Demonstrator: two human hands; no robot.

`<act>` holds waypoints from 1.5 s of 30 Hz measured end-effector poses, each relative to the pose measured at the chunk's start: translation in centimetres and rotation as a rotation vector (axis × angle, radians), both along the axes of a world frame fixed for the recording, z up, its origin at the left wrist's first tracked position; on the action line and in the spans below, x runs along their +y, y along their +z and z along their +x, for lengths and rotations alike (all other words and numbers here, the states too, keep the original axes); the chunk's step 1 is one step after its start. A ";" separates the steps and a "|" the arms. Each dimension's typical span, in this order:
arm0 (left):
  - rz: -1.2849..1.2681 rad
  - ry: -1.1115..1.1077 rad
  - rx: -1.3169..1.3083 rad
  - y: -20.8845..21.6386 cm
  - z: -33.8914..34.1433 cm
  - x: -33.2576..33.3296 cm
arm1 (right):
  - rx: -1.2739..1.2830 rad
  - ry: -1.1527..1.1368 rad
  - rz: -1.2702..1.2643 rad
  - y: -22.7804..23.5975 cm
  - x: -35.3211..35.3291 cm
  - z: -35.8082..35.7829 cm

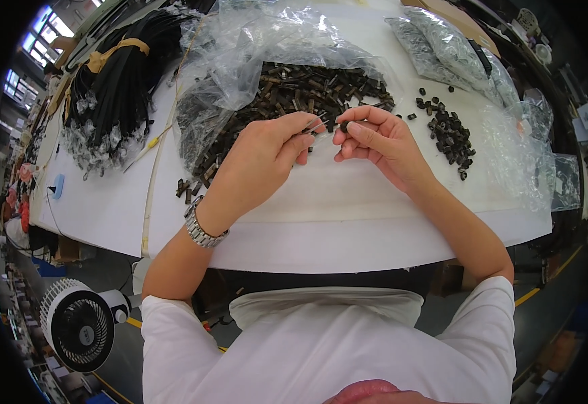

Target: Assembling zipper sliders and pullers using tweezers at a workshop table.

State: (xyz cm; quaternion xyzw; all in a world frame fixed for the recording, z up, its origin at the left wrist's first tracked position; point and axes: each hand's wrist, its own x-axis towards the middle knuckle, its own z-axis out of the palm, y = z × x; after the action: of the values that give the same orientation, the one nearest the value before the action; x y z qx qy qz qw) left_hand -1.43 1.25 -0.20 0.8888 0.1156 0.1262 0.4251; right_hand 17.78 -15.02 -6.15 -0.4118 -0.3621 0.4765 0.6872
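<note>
My left hand [273, 147], with a metal-band watch [201, 225] at its wrist, is closed in a pinch. A thin, shiny, pin-like piece [317, 126] sticks out from its fingertips. Facing it, my right hand [383, 140] pinches a small black part [344, 126] between thumb and fingers. A short gap separates the two pieces, above the table. Just beyond my hands lies a large heap of small dark brown and black parts [307, 87], spilling from a clear plastic bag [240, 40]. A smaller pile of short black pieces [450, 138] lies right of my right hand.
On the left lies a tied bundle of black cables [115, 94] with clear-wrapped ends. Filled clear bags [442, 50] lie at the back right, and crumpled clear plastic [526, 151] at the right edge. A white fan [82, 326] stands below the white table [348, 236] on the left.
</note>
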 end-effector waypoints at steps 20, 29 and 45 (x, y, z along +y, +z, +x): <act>0.126 -0.070 -0.066 -1.2 0.5 -0.3 | -0.092 0.020 -0.056 0.8 -0.4 -1.6; -0.451 -0.140 0.086 -0.9 0.8 0.8 | 0.042 0.085 -0.070 0.7 -0.3 -2.0; -0.740 -0.232 0.156 -0.7 0.5 2.0 | -0.534 -0.214 -0.105 2.1 -1.6 -3.9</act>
State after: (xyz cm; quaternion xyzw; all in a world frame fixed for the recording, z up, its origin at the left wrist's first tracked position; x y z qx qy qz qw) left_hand -0.92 3.25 -0.85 0.6896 0.0838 -0.0407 0.7181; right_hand 13.91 -16.62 -4.00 -0.5935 -0.4593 0.2941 0.5918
